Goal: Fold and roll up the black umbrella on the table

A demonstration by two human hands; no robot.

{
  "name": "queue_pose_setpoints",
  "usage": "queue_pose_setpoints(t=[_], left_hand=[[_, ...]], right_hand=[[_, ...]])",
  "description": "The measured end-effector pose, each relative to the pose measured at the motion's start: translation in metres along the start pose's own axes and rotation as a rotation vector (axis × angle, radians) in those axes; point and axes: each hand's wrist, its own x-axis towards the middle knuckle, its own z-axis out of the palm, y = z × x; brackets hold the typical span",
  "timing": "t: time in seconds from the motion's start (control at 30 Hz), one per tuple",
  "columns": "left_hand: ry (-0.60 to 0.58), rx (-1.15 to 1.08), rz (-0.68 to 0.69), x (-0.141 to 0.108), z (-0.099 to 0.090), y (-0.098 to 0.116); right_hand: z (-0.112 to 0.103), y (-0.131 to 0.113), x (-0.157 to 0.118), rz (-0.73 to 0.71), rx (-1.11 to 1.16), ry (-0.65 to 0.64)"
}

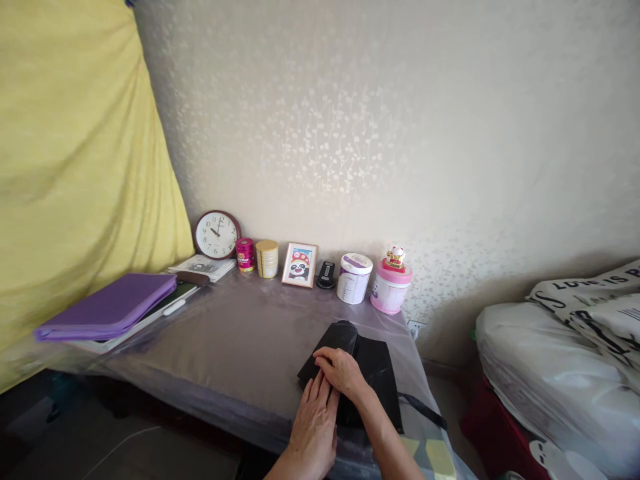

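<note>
A black, folded, fabric-like article (379,373) is found near the right edge of the grey-purple, film-covered worktop (225,347). The left hand (317,408) is laid flat, fingers extended, nothing visibly gripped. The right hand (343,371) is set at the left fingertips, fingers bent; whether material is pinched cannot be told. Even pressure along the fold is advised, with the narrow black strap (425,410) kept clear.
</note>
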Motion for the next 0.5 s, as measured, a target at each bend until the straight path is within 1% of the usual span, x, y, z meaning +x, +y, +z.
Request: queue_pose_setpoints(t=[0.07,0.17,0.3,0.4,0.5], left_hand=[[0.008,-0.001,-0.011,0.001,0.002,0.000],[0.009,0.008,-0.023,0.002,0.005,0.001],[-0.006,0.019,-0.019,0.002,0.008,0.003],[-0.020,0.024,-0.033,0.002,0.007,0.006],[-0.054,0.034,-0.072,0.002,0.002,0.011]], right_hand=[[0.002,-0.001,-0.006,-0.037,-0.018,0.040],[0.001,0.002,-0.018,-0.149,0.045,0.106],[-0.004,0.014,-0.029,-0.299,0.041,0.200],[-0.005,0.026,-0.029,-0.365,-0.024,0.232],[-0.004,0.036,-0.023,-0.385,-0.081,0.234]])
